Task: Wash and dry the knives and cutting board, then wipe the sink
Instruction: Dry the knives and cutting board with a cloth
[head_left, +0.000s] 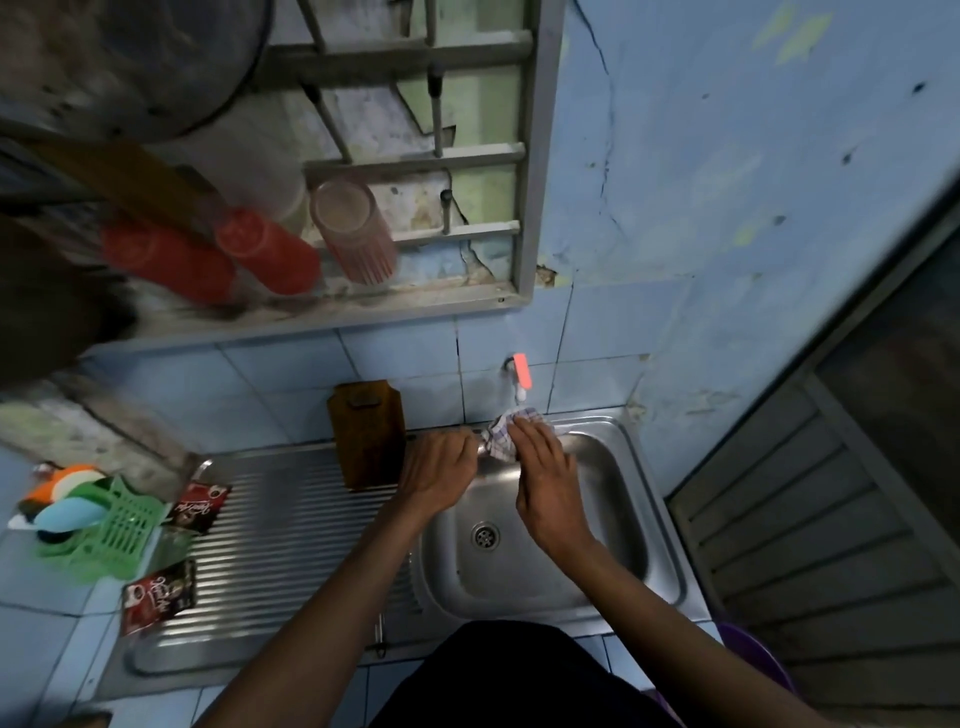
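Over the back of the steel sink (613, 525), my left hand (439, 473) grips something small with curled fingers; what it holds is hidden, though a thin metal strip shows just left of the cloth. My right hand (545, 467) holds a checked cloth (501, 434) wrapped around that object, fingers laid over the cloth. A brown wooden cutting board (369, 434) stands upright on the ribbed drainboard (270, 540), leaning against the tiled wall, just left of my left hand. A knife (382, 634) lies at the drainboard's front edge, partly hidden by my left forearm.
A tap (519, 376) with a red handle sticks out of the wall above the cloth. A green basket (111, 530) of sponges and two red sachets (158, 600) sit at the left. A wall rack (415, 223) holds red cups and a glass. A louvred door (831, 519) stands right.
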